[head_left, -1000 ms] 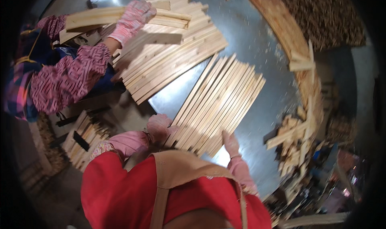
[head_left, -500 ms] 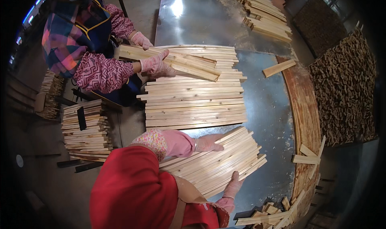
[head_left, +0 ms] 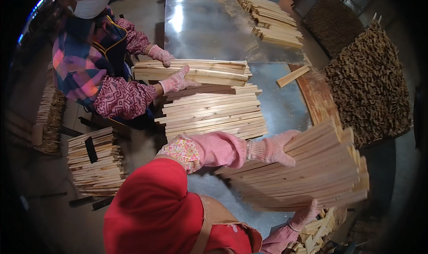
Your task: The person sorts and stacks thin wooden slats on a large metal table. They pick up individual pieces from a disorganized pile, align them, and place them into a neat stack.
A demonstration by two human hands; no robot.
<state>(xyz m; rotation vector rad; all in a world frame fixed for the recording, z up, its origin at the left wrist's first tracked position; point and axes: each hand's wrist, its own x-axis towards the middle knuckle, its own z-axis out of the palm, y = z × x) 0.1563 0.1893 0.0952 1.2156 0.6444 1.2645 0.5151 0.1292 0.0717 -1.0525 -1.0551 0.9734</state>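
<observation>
A broad row of pale wooden slats [head_left: 298,171] is held tilted above the metal table, over its right edge. My left hand [head_left: 278,149], in a pink glove, grips the row's far side. At the near side my right hand [head_left: 305,216], also gloved, closes on the edge of the slats; some of its fingers are hidden. Beyond lies another layer of slats [head_left: 214,111] side by side on the table. Across the table's left edge, a person's gloved hands [head_left: 176,80] hold a few longer wooden strips [head_left: 196,73] over that layer.
The metal table [head_left: 205,35] carries a stack of strips [head_left: 274,24] at its far right and a loose piece [head_left: 293,76] near a wooden border [head_left: 314,93]. Offcuts [head_left: 318,231] lie at the near right. Large wood piles [head_left: 370,84] stand beyond; slats are stacked [head_left: 96,162] at left.
Both my hands have moved right with the row of slats, which has risen off the table and tilted. The other person's strips have swung level across the far end of the layer.
</observation>
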